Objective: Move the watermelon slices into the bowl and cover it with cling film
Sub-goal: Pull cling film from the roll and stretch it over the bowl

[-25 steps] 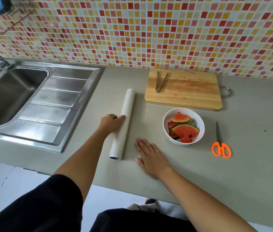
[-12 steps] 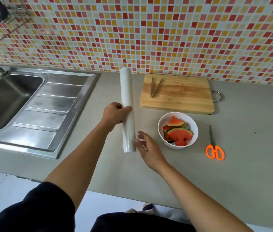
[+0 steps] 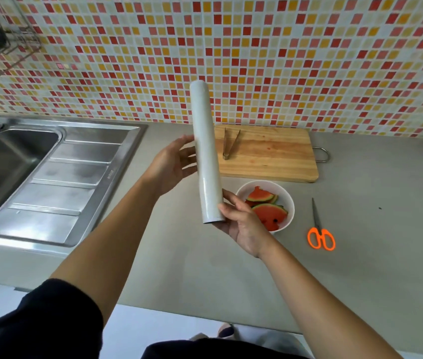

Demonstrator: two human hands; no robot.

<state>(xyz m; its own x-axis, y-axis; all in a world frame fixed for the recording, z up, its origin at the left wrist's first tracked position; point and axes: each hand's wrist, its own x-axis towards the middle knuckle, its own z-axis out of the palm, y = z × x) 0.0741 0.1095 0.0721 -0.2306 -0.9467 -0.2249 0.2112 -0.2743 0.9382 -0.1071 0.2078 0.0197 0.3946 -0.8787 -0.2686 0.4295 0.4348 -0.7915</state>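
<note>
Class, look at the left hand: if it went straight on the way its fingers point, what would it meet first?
Most likely the cling film roll, held nearly upright right in front of the left hand; whether the two touch is unclear.

Lifted off counter [image 3: 376, 268] — cling film roll [image 3: 206, 151]; right hand [image 3: 244, 225] grips end.

Glossy steel sink [image 3: 49, 161], wood board [image 3: 267, 154], matt counter [image 3: 360, 255].

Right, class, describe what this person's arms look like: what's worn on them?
A black sleeve covers the left upper arm, ending near the elbow. The right arm shows no sleeve in view. No gloves, rings or watch visible.
</note>
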